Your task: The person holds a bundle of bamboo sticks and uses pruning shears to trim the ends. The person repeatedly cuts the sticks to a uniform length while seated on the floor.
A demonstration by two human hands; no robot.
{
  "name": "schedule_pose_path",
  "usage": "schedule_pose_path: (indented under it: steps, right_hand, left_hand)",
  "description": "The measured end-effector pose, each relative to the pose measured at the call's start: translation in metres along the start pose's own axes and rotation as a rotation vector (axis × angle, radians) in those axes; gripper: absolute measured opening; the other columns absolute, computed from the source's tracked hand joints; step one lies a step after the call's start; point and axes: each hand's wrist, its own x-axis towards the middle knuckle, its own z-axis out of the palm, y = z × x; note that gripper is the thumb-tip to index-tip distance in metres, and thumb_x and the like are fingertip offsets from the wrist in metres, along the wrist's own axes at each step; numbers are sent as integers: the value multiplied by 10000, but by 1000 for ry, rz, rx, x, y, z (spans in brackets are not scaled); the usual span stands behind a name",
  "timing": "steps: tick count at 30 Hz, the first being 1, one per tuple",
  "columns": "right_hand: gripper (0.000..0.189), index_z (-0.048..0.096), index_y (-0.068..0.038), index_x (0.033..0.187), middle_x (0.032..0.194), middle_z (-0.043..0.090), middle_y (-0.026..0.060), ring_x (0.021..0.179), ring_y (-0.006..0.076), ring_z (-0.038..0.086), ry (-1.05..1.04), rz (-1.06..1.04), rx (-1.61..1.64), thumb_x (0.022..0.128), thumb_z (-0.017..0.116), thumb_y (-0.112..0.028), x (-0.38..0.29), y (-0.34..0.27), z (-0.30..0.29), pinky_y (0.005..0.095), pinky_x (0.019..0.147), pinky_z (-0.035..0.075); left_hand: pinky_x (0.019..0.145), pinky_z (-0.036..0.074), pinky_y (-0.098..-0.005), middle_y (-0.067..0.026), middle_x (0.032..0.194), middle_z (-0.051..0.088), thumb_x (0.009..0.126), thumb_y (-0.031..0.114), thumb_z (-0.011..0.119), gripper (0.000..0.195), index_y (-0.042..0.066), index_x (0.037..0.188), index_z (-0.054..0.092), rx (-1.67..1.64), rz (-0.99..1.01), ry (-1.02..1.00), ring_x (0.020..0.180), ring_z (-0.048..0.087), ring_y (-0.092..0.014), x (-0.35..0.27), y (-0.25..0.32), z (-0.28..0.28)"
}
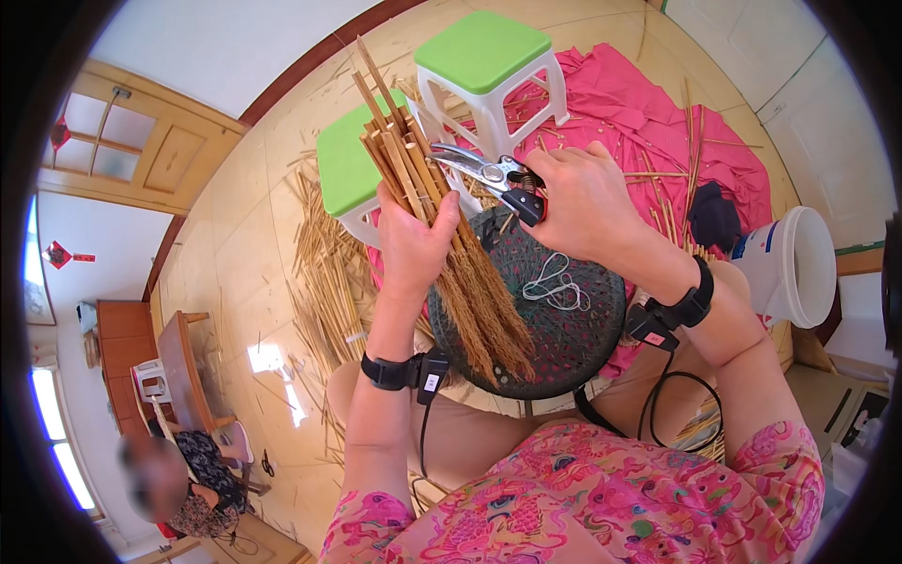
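Observation:
My left hand [416, 236] grips a bundle of dry plant stalks [423, 183], its cut stalk ends pointing away from me and its brown seed heads hanging towards my lap. In my right hand [588, 201] is a pair of pruning shears [493, 173] with black and red handles. The shears' blades are parted beside the upper stalks; whether they touch a stalk I cannot tell. Below the bundle stands a round, dark mesh-topped stool [599, 317], with a loose tangle of pale string [557, 285] on it.
Two plastic stools with green seats, one farther off [483, 49] and one at the left [345, 166], stand beyond the bundle. Cut stalks [324, 268] litter the floor and a pink cloth [733, 158]. A white bucket [782, 268] lies tipped at right. Another person [204, 486] sits lower left.

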Motion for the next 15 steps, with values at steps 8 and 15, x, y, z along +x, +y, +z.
schedule_pose_path:
  steps: [8,15]
  right_hand:
    - [514,656,4,1074,1024,690,178,1019,337,663,-166,58,86,696,787,-319,2,2,-9,508,969,422]
    - [464,659,2,1027,953,701,187,987,352,674,-197,70,76,707,778,-312,4,2,-12,507,948,423]
  left_hand:
    - [867,511,-410,-201,1043,688,848,287,769,617,-78,1245,470,1,-7,-21,953,678,-353,-1,2,0]
    - [868,515,-372,-177,1075,673,851,271,764,603,-59,1258,464,-111,-91,-112,947,667,-274,3,-11,-2]
